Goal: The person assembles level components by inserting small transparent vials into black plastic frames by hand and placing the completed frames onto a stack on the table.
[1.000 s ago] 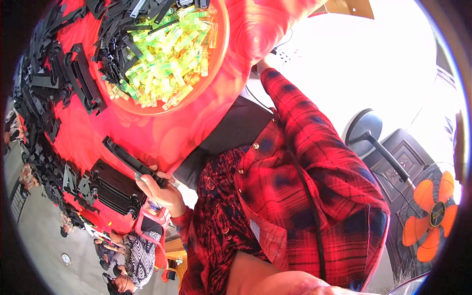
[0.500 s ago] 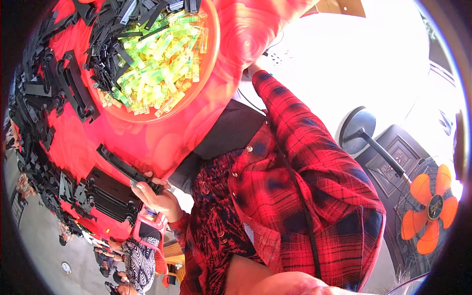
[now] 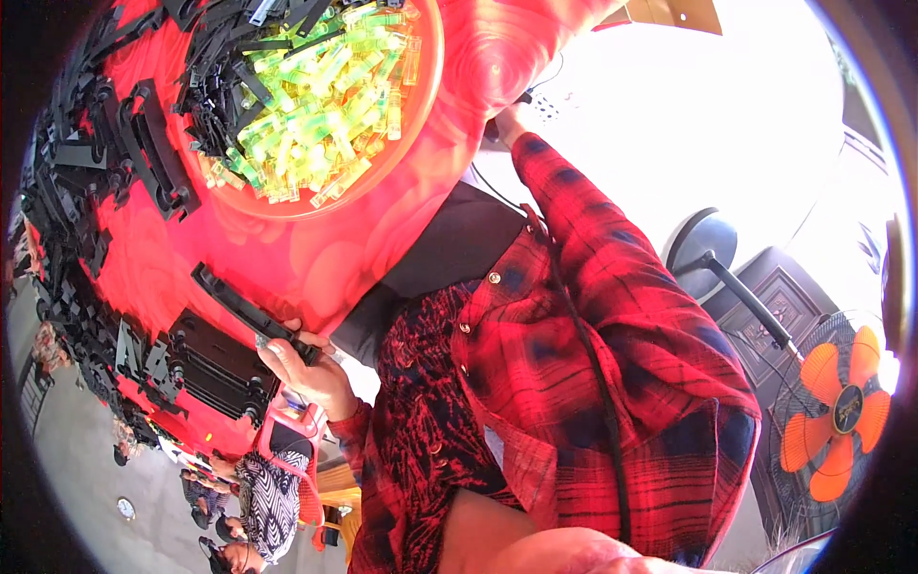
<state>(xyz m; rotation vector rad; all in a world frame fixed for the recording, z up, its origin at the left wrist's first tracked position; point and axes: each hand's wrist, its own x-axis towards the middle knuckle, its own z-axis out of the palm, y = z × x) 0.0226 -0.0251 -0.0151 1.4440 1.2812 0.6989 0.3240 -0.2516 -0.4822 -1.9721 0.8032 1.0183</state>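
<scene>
My left hand (image 3: pixel 311 378) is closed around one end of a long, narrow black plastic spirit-level body (image 3: pixel 244 306), with the thumb on top. The piece is tilted just above the red table cover (image 3: pixel 316 258), its far end pointing away to the left. My right hand (image 3: pixel 510 121) is at the end of its plaid sleeve, by the table's right edge, next to a small dark object (image 3: pixel 492 131). Its fingers are too small and washed out to read. Ahead of the left hand, a round orange basin (image 3: pixel 421 134) holds many yellow-green bubble vials (image 3: pixel 320 115) and thin black strips (image 3: pixel 215 96).
Loose black level bodies (image 3: pixel 153 153) are heaped along the table's left side. Similar bodies lie in a row (image 3: pixel 215 373) beside my left hand. Several people (image 3: pixel 273 507) sit farther left near a red chair (image 3: pixel 311 488). An orange-bladed fan (image 3: pixel 846 407) stands at right.
The view has shifted slightly, so the basin appears a little higher and farther right. My left hand keeps its hold on the black level body, and my right hand stays by the table edge.
</scene>
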